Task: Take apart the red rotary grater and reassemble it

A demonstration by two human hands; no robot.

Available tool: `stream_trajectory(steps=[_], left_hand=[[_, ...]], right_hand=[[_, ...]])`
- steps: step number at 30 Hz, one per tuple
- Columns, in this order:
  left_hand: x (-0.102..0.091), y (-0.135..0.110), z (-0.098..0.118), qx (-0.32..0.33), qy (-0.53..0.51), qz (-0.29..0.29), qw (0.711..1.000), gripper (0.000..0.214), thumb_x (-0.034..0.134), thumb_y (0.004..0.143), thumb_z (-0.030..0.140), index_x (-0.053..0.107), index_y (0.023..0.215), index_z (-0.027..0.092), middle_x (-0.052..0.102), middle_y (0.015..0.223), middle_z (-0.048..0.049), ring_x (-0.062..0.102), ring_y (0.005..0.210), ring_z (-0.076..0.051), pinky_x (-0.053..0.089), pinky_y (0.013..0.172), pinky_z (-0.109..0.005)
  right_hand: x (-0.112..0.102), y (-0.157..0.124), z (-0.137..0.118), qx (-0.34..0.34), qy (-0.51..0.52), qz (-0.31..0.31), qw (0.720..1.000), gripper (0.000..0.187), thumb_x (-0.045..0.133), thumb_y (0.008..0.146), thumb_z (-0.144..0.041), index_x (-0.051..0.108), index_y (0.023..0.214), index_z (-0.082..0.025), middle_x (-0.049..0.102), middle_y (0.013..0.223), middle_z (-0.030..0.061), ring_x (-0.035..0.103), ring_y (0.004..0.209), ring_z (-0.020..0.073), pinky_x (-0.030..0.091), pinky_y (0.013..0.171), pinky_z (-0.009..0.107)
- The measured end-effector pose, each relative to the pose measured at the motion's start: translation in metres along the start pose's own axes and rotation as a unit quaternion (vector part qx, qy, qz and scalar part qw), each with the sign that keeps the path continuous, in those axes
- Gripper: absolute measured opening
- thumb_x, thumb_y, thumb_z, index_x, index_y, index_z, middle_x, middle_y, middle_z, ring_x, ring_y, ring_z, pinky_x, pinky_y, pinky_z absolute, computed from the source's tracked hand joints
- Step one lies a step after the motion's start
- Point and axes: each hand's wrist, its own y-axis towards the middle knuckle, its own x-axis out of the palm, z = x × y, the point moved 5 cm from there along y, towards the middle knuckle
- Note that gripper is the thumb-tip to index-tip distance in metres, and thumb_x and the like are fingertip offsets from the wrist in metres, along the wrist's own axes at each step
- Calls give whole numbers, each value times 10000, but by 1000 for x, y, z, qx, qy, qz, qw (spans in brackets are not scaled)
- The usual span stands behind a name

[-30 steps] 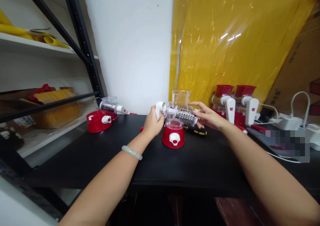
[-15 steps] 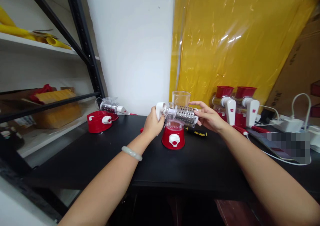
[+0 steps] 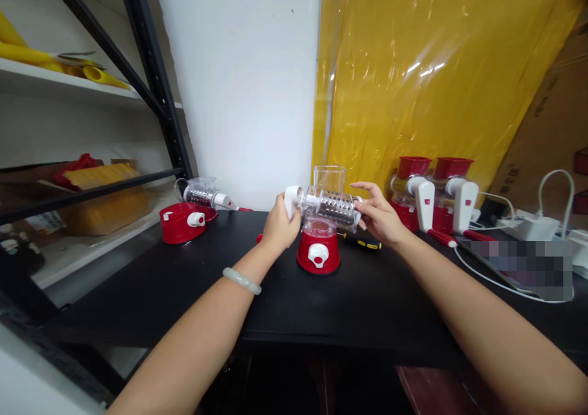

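Note:
A rotary grater with a red base (image 3: 318, 253) and a clear upper housing (image 3: 329, 177) stands on the black table in front of me. A perforated metal grater drum (image 3: 339, 209) lies sideways at its clear housing. My left hand (image 3: 279, 224) is closed around the white crank handle (image 3: 292, 201) at the left end of the drum. My right hand (image 3: 377, 214) pinches the right end of the drum with the thumb and some fingers, its index finger stretched out above. The inner side of the left fingers is hidden.
A second red base (image 3: 182, 224) and another drum (image 3: 202, 197) lie at the left. A screwdriver (image 3: 362, 242) lies behind the grater. Two red-and-white graters (image 3: 413, 188) stand at the right, near a phone (image 3: 514, 268) and white cables. A shelf rack (image 3: 160, 97) borders the left.
The clear housing and drum have shifted slightly left, with both hands still at the ends. My right index finger is lifted a little away from the housing.

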Motion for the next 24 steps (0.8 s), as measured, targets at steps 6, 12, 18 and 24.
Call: stream_trajectory(steps=[6, 12, 18, 24], left_hand=[[1, 0, 2, -2, -1, -7, 1000, 361, 521, 859, 311, 450, 1180, 162, 666, 1030, -144, 652, 947, -299, 504, 792, -394], [-2, 3, -3, 4, 21, 7, 1000, 394, 534, 844, 301, 446, 1204, 168, 668, 1008, -124, 655, 896, -283, 504, 749, -371], [-9, 7, -8, 26, 44, 20, 999, 390, 555, 815, 271, 484, 1193, 209, 677, 1007, -93, 656, 903, -265, 497, 766, -349], [-17, 9, -7, 25, 49, 28, 998, 399, 571, 802, 264, 502, 1194, 227, 686, 1013, -72, 664, 893, -237, 498, 768, -315]], right_hand=[[5, -2, 6, -7, -6, 0, 1000, 503, 629, 805, -512, 362, 1172, -294, 534, 575, -91, 466, 403, 104, 372, 419, 226], [18, -5, 15, -26, -19, -25, 999, 773, 695, 766, -512, 214, 1335, -307, 673, 1041, 60, 691, 874, 217, 544, 807, 420], [33, -12, 7, -61, -64, -27, 996, 1118, 710, 777, -442, -133, 1496, -289, 552, 1318, 153, 597, 1164, 277, 418, 1043, 533], [35, -12, 6, -55, -65, -60, 995, 1121, 674, 806, -447, -183, 1506, -271, 443, 1447, 161, 532, 1248, 275, 355, 1088, 532]])
